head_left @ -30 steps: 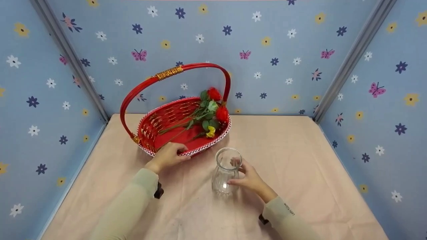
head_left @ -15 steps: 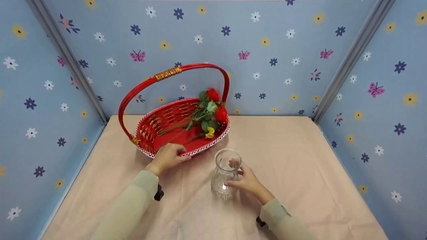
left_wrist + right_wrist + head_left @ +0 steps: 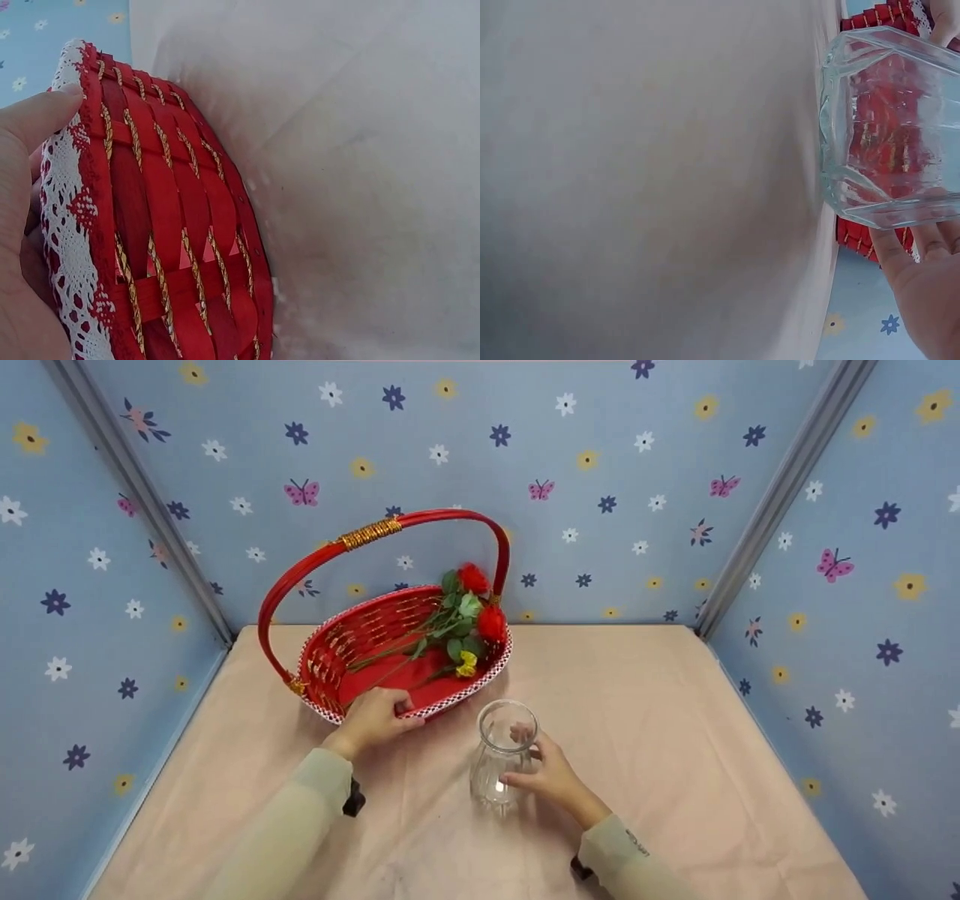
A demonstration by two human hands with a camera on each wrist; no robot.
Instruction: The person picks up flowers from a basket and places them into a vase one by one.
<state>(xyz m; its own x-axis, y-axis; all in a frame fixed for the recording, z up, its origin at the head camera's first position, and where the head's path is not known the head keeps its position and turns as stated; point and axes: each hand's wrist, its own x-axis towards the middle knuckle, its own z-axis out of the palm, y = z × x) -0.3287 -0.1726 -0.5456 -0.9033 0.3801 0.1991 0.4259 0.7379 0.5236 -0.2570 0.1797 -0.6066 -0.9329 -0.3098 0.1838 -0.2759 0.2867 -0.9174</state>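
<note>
Left hand (image 3: 373, 718) grips near rim of red basket (image 3: 360, 641), thumb over lace edge, fingers curled on rim. Right hand (image 3: 551, 776) wraps around clear glass vase (image 3: 501, 757), vase upright on counter (image 3: 675, 750), just right of basket's near end, not touching as far as visible.

Flowers (image 3: 465, 622) lie inside basket, long axis diagonal: stems point toward left hand, red heads toward far right end by handle (image 3: 375, 536). Stem ends nearer to left hand; vase mouth sits between right hand and flower heads.
</note>
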